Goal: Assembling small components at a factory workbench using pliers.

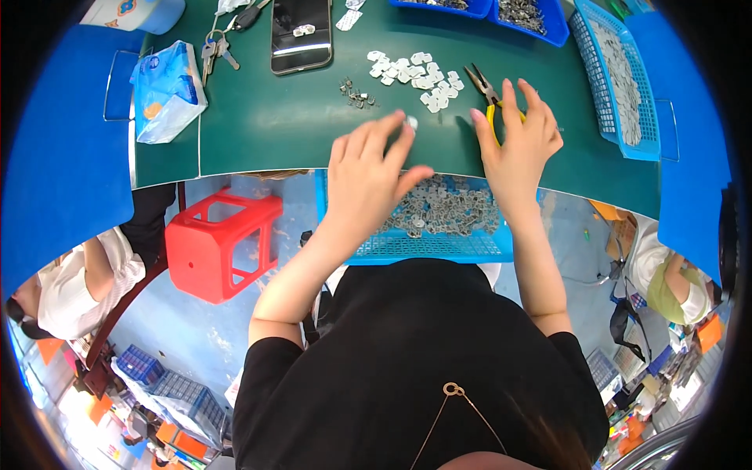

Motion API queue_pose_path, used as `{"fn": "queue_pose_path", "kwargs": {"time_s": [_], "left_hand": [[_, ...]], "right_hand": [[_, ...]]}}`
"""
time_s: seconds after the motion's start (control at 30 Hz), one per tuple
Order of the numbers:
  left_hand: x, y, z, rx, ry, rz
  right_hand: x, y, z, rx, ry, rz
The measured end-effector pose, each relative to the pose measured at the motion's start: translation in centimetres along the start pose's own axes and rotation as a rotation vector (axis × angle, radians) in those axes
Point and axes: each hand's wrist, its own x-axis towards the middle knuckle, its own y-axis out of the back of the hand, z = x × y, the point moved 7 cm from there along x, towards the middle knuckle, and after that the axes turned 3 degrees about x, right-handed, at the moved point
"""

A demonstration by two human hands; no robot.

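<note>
My left hand (365, 163) hovers over the front of the green table with its thumb and fingers apart. A small white plastic piece (412, 123) lies right at its fingertips. Farther back is a loose pile of similar white pieces (401, 72), with a little heap of small metal parts (357, 95) to its left. My right hand (521, 141) is over a pair of pliers (487, 91) with yellow handles. Its thumb and fingers are spread on either side of the handles, which it partly hides; the grey jaws point away to the left.
Below the table edge, a blue basket (427, 249) of small metal parts sits at my lap. Blue bins (558, 30) and a light-blue basket (647, 147) stand at back right. A phone (301, 48), keys (210, 53) and a tissue pack (168, 94) lie left. A red stool (196, 258) stands below.
</note>
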Motion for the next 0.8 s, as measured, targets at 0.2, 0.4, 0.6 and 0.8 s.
{"fn": "queue_pose_path", "kwargs": {"time_s": [0.2, 0.4, 0.6, 0.8], "left_hand": [[-2.1, 1.0, -0.6, -0.172, -0.143, 0.141], [-2.3, 3.4, -2.8, -0.234, 0.040, 0.172], [-4.3, 2.5, -7.3, -0.964, 0.557, 0.333], [-3.8, 1.3, -7.4, -1.244, 0.654, 0.338]], "right_hand": [[0.8, -1.2, -5.5, 0.701, 0.186, -0.120], [2.0, -5.2, -8.7, 0.747, 0.213, -0.200], [1.9, -5.3, -8.7, 0.704, 0.243, -0.184], [2.2, -5.0, -8.4, 0.720, 0.223, -0.175]]}}
